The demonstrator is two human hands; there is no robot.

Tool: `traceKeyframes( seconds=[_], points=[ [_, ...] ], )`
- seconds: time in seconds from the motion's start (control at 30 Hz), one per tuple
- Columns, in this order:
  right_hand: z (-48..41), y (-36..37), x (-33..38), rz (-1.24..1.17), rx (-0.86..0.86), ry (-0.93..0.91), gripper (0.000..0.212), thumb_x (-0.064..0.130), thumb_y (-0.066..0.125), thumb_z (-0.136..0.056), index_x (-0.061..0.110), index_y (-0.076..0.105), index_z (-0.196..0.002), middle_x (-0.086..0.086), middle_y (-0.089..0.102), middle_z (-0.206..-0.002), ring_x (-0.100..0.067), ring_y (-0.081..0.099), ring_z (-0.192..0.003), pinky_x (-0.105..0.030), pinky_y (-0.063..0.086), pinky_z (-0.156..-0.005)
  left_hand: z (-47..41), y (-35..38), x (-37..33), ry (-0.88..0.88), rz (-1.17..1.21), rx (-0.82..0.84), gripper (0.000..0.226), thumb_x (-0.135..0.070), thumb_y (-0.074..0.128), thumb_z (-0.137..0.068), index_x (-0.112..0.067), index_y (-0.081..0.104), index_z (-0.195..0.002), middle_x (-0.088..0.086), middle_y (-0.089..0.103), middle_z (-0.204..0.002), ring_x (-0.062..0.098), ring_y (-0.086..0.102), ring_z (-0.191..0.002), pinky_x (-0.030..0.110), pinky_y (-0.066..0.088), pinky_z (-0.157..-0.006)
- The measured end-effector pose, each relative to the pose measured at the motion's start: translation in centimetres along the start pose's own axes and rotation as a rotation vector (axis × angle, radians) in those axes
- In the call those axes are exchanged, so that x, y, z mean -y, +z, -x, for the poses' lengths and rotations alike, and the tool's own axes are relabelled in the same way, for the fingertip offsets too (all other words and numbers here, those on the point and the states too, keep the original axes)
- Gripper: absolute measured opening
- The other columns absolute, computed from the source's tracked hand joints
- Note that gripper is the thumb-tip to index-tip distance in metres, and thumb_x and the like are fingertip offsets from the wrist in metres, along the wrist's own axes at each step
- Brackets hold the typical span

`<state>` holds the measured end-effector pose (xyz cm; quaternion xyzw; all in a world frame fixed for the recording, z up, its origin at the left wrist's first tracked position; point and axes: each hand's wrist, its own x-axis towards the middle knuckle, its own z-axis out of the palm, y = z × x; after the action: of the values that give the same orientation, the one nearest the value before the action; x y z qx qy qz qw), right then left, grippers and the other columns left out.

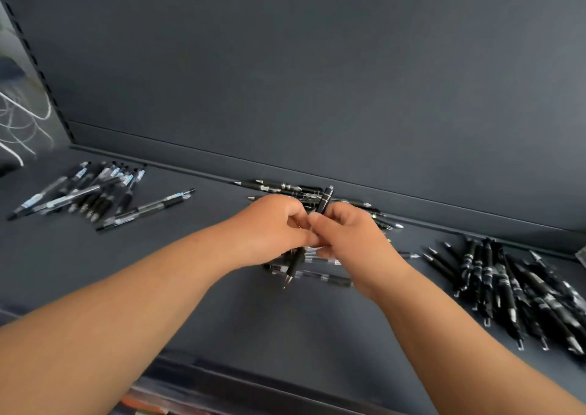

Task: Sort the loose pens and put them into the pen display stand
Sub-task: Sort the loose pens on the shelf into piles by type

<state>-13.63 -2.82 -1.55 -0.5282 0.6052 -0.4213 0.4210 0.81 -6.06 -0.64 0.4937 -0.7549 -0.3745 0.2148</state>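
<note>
Black pen point(325, 200) front-to-back, tip toward the person

Shelf point(222, 303): matt dark grey, smooth. Back panel point(317, 81): same matt finish. Pens at left of frame point(79, 192): clear glossy plastic barrels, black grips. Pens at lower right point(507, 287): glossy black plastic, silvery tips and bands.

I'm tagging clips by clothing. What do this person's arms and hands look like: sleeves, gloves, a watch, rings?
The left hand and right hand are ungloved. The left forearm and right forearm are uncovered right to the frame's edge, with no sleeve in view. Neither wrist carries a watch or band. The fingers are too blurred to rule out rings.
</note>
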Motion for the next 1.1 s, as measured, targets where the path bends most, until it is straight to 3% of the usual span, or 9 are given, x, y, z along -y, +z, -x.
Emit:
traceKeyframes(
  seconds=[0.13,0.27,0.43,0.53,0.67,0.77,0.97,1.03,1.1],
  points=[
    [-0.5,-1.4,-0.5,0.009,-0.047,0.041,0.021,0.022,0.056,-0.093,0.012,0.053,-0.076,-0.01,0.062,-0.075,-0.018,0.059,-0.067,-0.032,0.052,-0.064,-0.5,-1.3,1.6,-0.01,-0.353,-0.066,0.003,-0.025,0.064,-0.086,-0.028,0.062,-0.087,-0.015,0.06,-0.084,0.007,0.057,-0.079,0.022,0.04,-0.065],
    [-0.9,-2.0,-1.4,0.058,-0.052,0.064,0.02,0.024,0.057,-0.092,0.01,0.055,-0.079,-0.009,0.061,-0.07,-0.019,0.058,-0.066,-0.038,0.055,-0.072,-0.5,-1.9,4.6,-0.11,-0.729,0.027,0.01,-0.028,0.061,-0.088,-0.025,0.059,-0.097,-0.008,0.047,-0.093,0.016,0.05,-0.092,0.027,0.038,-0.071],
    [-0.9,-2.5,-1.6,0.107,-0.021,0.078,0.023,0.024,0.055,-0.094,0.013,0.052,-0.074,-0.007,0.06,-0.071,-0.017,0.057,-0.065,-0.035,0.052,-0.07,-0.4,-2.3,5.2,-0.083,-0.719,0.003,0.009,-0.03,0.056,-0.092,-0.023,0.061,-0.092,-0.009,0.049,-0.088,0.016,0.053,-0.087,0.029,0.041,-0.069],
    [-1.0,-3.6,-0.9,0.134,-0.053,0.056,0.023,0.026,0.055,-0.093,0.013,0.055,-0.074,-0.006,0.058,-0.068,-0.019,0.057,-0.064,-0.04,0.054,-0.073,-0.3,-3.5,3.5,-0.088,-0.537,-0.068,0.011,-0.031,0.055,-0.093,-0.025,0.064,-0.089,-0.009,0.06,-0.09,0.014,0.057,-0.083,0.029,0.043,-0.068],
    [-0.9,-4.1,0.0,-0.069,-0.016,0.089,0.022,0.024,0.057,-0.094,0.004,0.059,-0.086,-0.01,0.063,-0.08,-0.022,0.061,-0.074,-0.04,0.057,-0.079,-0.2,-2.2,-0.4,-0.014,-0.175,-0.058,0.012,-0.03,0.06,-0.09,-0.023,0.068,-0.086,-0.006,0.066,-0.082,0.012,0.058,-0.07,0.03,0.047,-0.064],
    [-0.3,-3.8,0.3,-0.229,0.009,0.108,0.013,0.021,0.057,-0.094,0.011,0.058,-0.085,-0.008,0.067,-0.081,-0.02,0.06,-0.073,-0.029,0.05,-0.065,-0.2,0.9,-2.7,0.036,-0.041,0.05,0.011,-0.026,0.06,-0.09,-0.02,0.067,-0.083,0.003,0.068,-0.076,0.019,0.065,-0.07,0.039,0.056,-0.074],
    [0.9,-6.7,0.0,-0.21,-0.035,0.089,0.009,0.015,0.06,-0.091,0.014,0.062,-0.083,-0.005,0.067,-0.077,-0.012,0.058,-0.06,-0.023,0.044,-0.055,-1.3,3.6,-5.0,0.111,-0.094,0.113,0.018,-0.03,0.054,-0.093,-0.02,0.068,-0.086,0.002,0.066,-0.073,0.017,0.059,-0.062,0.029,0.048,-0.062],
    [1.2,-8.9,-0.2,-0.05,-0.14,0.073,0.011,0.017,0.061,-0.09,0.01,0.062,-0.081,-0.005,0.063,-0.072,-0.016,0.055,-0.061,-0.03,0.045,-0.061,-1.7,3.6,-5.1,0.135,-0.19,0.104,0.02,-0.037,0.053,-0.093,-0.024,0.069,-0.093,-0.005,0.066,-0.077,0.01,0.057,-0.064,0.026,0.046,-0.063],
    [1.3,-11.8,-0.4,0.284,-0.312,0.049,0.018,0.021,0.062,-0.088,0.004,0.06,-0.083,-0.007,0.057,-0.067,-0.021,0.05,-0.06,-0.032,0.043,-0.063,-2.0,3.0,-4.4,0.155,-0.386,0.033,0.027,-0.042,0.052,-0.093,-0.024,0.067,-0.106,-0.008,0.065,-0.096,0.01,0.059,-0.086,0.028,0.046,-0.077]
  ],
)
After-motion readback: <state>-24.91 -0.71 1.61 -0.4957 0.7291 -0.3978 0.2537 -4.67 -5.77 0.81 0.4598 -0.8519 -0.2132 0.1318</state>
